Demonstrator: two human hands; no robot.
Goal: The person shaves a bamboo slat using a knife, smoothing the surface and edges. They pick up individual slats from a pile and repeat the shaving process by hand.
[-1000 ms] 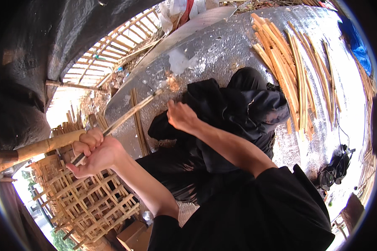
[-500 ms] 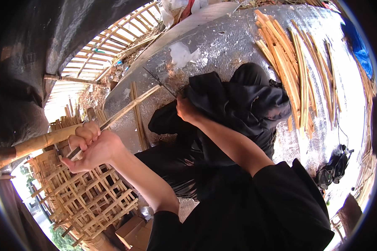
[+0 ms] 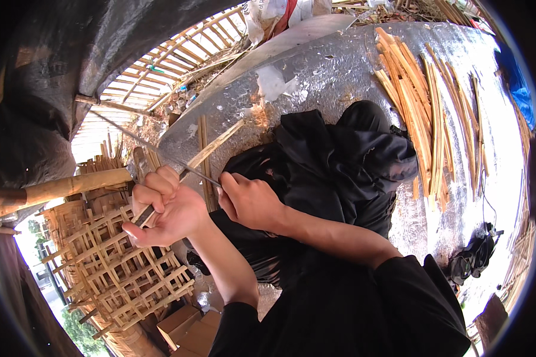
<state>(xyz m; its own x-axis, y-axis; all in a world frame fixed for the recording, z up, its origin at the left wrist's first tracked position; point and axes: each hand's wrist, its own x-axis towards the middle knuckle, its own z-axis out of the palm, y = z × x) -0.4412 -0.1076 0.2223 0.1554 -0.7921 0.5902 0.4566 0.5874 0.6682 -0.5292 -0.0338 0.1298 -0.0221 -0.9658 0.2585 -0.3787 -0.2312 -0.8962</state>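
At frame centre, left hand (image 3: 164, 208) grips the bamboo strip (image 3: 211, 150) — its length slanting to upper right — right hand (image 3: 250, 201) closed on a thin blade (image 3: 161, 152) crossing it.

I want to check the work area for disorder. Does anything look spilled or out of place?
Yes: pale shavings and scraps lie scattered on the silver sheet beyond the bamboo strip held by both hands; the split strips lie roughly piled.

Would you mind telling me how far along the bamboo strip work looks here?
Done: a pile of pale split bamboo strips lies on the silver sheet. In hand: the left hand grips one thin bamboo strip while the right hand holds a long thin blade against it. Left: this strip; how many more, I cannot tell.
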